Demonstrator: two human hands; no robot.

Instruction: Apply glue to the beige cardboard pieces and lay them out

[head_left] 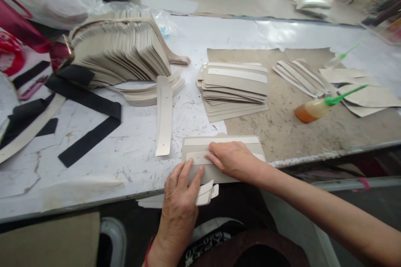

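A beige cut piece (219,144) with a lighter strip across it lies at the near edge of the white table (131,146). My right hand (233,159) lies flat on it, fingers stretched out and pressing a second pale strip (196,157) onto the piece. My left hand (181,194) rests on the piece's near-left part, fingers stretched forward, and white peeled strips (206,194) stick out beneath its palm over the table edge. A single long beige strap (164,117) lies just left of the piece.
A stack of beige pieces (233,89) sits behind, a fanned pile of straps (122,54) at the left with black strips (89,110). An orange glue bottle with green nozzle (319,107) lies at right on brown paper (300,129), near more cut pieces (300,76).
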